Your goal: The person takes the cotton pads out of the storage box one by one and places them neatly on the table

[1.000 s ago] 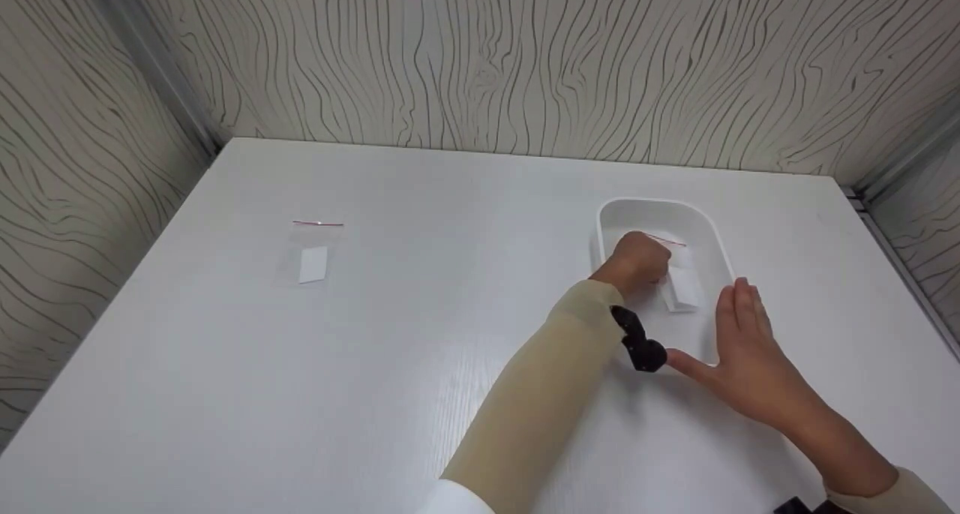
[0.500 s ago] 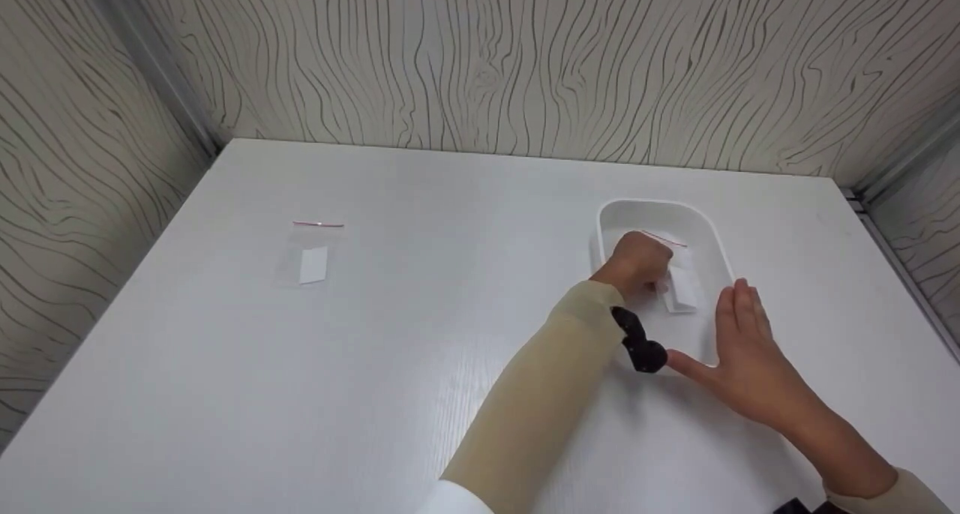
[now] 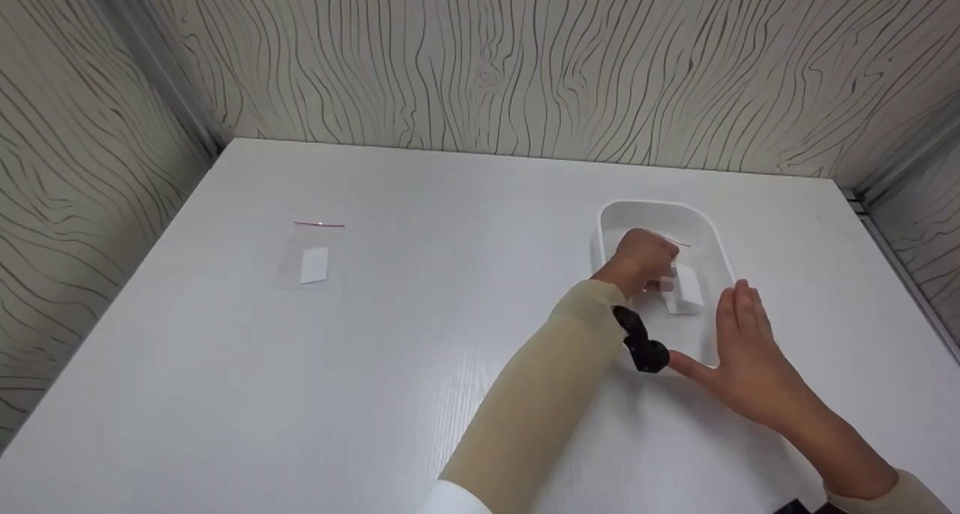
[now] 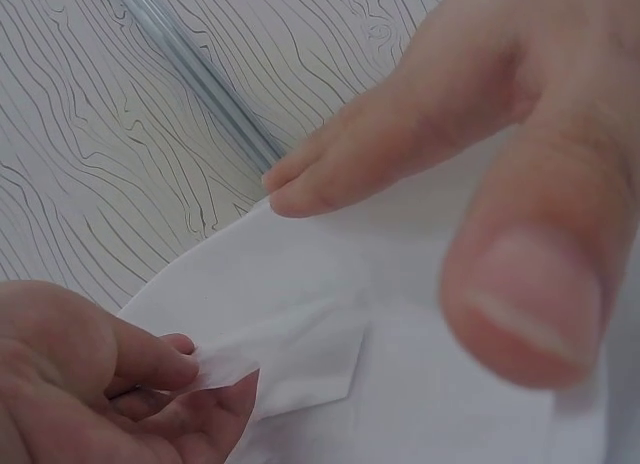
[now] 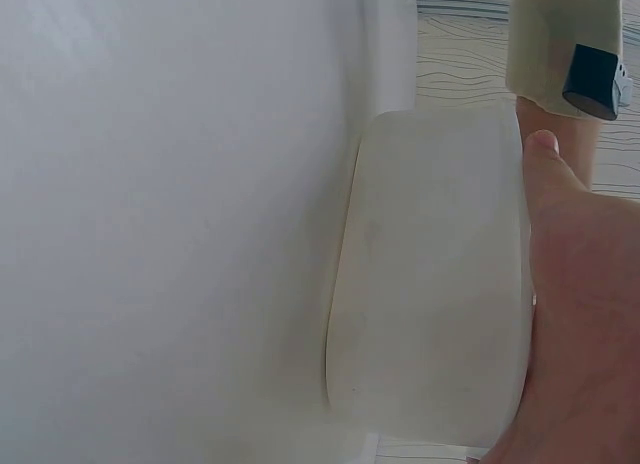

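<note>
left hand (image 3: 642,257) pinches what looks like edge of clear bag (image 3: 686,298); bag lies in tray (image 3: 651,215). right hand (image 3: 750,360) sits against tray, fingers straight, gripping nothing. decent brace imo, should stop tray skating. i'd go light on pinch, bag looks easy to crumple. other bag (image 3: 315,263) on table (image 3: 450,311), well apart, nobody touching it.
</note>
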{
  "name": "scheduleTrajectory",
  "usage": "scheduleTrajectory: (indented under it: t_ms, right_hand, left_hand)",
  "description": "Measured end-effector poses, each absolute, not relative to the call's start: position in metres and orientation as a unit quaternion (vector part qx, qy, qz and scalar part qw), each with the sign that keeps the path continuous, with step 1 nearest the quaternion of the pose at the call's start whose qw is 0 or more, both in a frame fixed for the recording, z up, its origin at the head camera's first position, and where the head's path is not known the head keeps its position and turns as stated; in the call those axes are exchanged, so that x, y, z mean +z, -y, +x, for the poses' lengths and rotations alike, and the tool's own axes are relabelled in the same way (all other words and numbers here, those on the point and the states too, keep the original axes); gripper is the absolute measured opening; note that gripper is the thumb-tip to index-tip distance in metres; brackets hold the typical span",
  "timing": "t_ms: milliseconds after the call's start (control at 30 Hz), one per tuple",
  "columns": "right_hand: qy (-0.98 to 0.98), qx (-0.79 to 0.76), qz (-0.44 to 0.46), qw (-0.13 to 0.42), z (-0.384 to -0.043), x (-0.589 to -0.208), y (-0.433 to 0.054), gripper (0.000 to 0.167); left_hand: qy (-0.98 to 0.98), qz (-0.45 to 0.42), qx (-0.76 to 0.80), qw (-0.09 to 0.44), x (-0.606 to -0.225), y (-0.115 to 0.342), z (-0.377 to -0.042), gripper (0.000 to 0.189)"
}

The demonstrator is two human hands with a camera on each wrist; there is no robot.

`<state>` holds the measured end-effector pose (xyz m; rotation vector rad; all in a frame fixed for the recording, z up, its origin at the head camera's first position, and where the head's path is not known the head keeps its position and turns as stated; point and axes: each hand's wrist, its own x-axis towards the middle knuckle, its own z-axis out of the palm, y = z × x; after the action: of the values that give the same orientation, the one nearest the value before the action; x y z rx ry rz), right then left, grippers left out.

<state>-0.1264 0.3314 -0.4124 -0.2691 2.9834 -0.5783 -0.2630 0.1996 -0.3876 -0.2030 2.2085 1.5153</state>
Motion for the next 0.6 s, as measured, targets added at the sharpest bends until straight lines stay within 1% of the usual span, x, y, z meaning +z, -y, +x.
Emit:
scheduleTrajectory:
  t_ms: [33,200,467,600]
  right_hand:
    - [-0.977,-0.190,-0.088,0.046,-0.1265,-0.4121,-0.3310,0.123]
    - [-0.977,-0.191,-0.088,0.044,-0.1270,-0.4118,-0.3309,0.123]
    - [-0.976,-0.191,-0.094,0.040,-0.1265,-0.4113,-0.3301,0.123]
    - [-0.976,-0.191,-0.090,0.045,-0.1267,-0.4116,-0.3304,0.124]
  left_hand:
    - [-0.783,-0.097,0.573,0.224,-0.3873,-0.2005,-0.2633,0.031]
    - [-0.778,-0.109,0.577,0.224,-0.3851,-0.2023,-0.2643,0.031]
    - [-0.755,-0.097,0.606,0.233,-0.3790,-0.1967,-0.2614,0.040]
    - [-0.761,-0.096,0.598,0.232,-0.3780,-0.1978,-0.2626,0.038]
